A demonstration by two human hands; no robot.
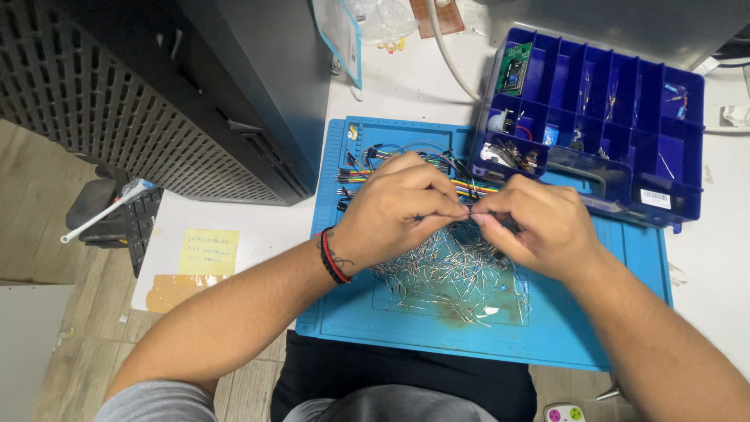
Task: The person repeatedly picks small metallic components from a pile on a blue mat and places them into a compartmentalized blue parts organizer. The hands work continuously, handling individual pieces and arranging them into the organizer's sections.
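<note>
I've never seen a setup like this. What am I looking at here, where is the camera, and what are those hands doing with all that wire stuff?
There is no machine here: a person works with two bare hands, and the one picture comes from a camera worn on their head, looking down. The left hand, with dark and red bands at the wrist, and the right hand meet over a blue work mat. Their fingers pinch something very small between them, too small to tell for sure. Under the hands lies a loose pile of thin wire-legged parts, and behind them a bundle of coloured jumper wires. At the upper right stands an open blue compartment box of small electronic pieces. A yellow sticky note lies at the left.
</note>
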